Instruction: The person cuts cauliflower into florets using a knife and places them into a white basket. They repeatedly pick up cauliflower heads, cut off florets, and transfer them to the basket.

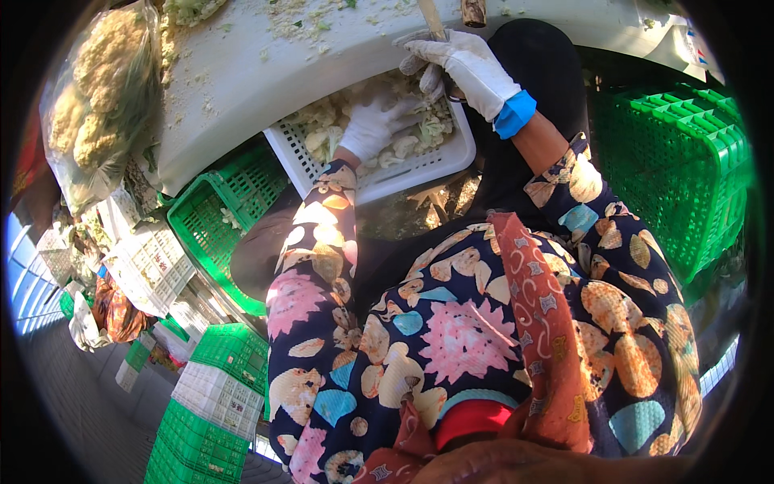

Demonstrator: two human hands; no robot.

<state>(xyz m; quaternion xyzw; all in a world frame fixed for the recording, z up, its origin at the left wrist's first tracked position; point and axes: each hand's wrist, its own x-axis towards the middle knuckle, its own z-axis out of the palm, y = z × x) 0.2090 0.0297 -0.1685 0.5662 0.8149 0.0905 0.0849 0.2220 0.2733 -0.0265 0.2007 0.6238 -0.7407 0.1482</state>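
Observation:
My left hand [375, 128], in a white glove, reaches into a white plastic crate [411, 175] of cauliflower florets [408, 147]. Its fingers are spread over the florets and touch them; I see nothing gripped there. Above the crate's right corner, my right hand [468, 66] wears a white glove with a blue cuff. It is closed around a narrow pale tool [430, 19] that looks like a knife, one end pointing away from me. Part of the tool is hidden by the fingers.
A pale work surface [230, 85] with cauliflower crumbs curves ahead. A wooden handle [473, 12] lies at its edge. On the left are a clear bag of cauliflower heads [100, 97] and a green crate [211, 242]. Stacked green crates [671, 175] stand right, others [205, 387] lower left.

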